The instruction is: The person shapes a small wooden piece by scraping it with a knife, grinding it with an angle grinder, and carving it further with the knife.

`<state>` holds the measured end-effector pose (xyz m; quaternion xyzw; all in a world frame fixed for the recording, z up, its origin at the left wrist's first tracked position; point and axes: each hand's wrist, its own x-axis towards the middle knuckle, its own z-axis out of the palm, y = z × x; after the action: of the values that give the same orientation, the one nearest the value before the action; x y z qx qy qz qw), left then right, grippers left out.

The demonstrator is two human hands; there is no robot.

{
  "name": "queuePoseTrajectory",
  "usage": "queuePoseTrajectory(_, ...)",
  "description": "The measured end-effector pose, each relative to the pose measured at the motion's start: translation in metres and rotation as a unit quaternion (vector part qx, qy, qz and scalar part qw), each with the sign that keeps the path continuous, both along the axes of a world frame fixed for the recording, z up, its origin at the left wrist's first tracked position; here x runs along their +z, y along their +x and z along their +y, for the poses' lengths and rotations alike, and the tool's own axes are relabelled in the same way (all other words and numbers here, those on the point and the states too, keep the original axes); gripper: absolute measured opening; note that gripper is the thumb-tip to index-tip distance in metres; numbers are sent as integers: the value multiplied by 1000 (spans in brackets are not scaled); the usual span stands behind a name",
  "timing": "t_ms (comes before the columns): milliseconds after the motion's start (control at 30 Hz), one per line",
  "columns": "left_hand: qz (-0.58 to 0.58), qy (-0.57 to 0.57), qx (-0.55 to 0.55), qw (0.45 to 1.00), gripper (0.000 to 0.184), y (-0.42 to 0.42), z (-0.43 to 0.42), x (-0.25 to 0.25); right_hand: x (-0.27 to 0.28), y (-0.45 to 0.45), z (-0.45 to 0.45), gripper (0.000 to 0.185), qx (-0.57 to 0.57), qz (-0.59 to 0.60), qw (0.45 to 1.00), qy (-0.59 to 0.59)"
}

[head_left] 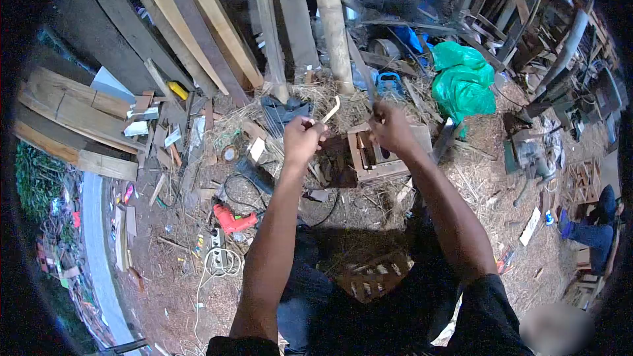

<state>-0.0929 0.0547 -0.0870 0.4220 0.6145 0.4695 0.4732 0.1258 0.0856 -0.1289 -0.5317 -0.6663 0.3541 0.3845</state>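
Two hands [304, 137] [393, 132], one strip [331, 111], apparently wooden

In the left hand [305, 138], a pale curved strip [331, 111] looks like smooth, matt wood. Rising from the right hand [394, 133], a long thin blade [361, 69] looks like dull grey metal. Below that hand, an open box [386, 173] is plain, unpolished wood; to its right, a green bag [465, 86] is glossy, crinkled plastic. Below-left of the left hand, a power drill [232, 219] has a red plastic casing; beyond both hands, a round post [331, 26] looks like rough, matt wood.
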Motion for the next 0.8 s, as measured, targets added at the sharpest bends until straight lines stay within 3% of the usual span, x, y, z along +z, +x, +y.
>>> queuePoseTrajectory(67,-15,-55,0,998,16,-20,11,-18,-11,-17,5,26,11,-41,997,60)
queuePoseTrajectory(167,-52,-61,63,995,14,-51,27,-72,-32,-49,20,31,17,-157,987,-19)
queuePoseTrajectory(200,-78,-97,72,990,15,-63,27,-80,-37,-66,18,30,-47,-141,988,-33)
queuePoseTrajectory(300,-128,-88,222,963,24,-89,11,-122,-67,-92,49,31,99,-212,969,-77)
queuePoseTrajectory(333,-174,-99,214,956,26,-125,13,-201,-85,-108,54,32,66,-198,971,-119)
queuePoseTrajectory(400,-321,-164,217,907,14,-162,-10,-215,-144,-131,67,31,98,-222,964,-112)
queuePoseTrajectory(467,-129,-160,280,938,15,-162,-23,-244,-217,-153,79,30,116,-309,935,-126)
queuePoseTrajectory(533,-426,-132,187,876,22,-219,-42,-323,-230,-173,73,30,108,-268,948,-135)
queuePoseTrajectory(567,-453,-138,192,859,23,-224,-47,-320,-236,-183,71,30,105,-247,953,-139)
queuePoseTrajectory(600,-480,-145,198,842,24,-230,-53,-322,-241,-197,71,33,60,-251,942,-216)
queuePoseTrajectory(667,-561,-162,196,788,26,-242,-63,-325,-251,-213,59,38,56,-263,942,-200)
queuePoseTrajectory(700,-537,-141,190,809,23,-246,-72,-332,-249,-218,49,41,53,-269,942,-193)
queuePoseTrajectory(767,-488,-100,183,848,17,-253,-89,-347,-245,-235,28,46,111,-333,936,-6)
queuePoseTrajectory(800,-359,-103,248,894,15,-242,-92,-339,-255,-248,20,43,140,-329,932,54)
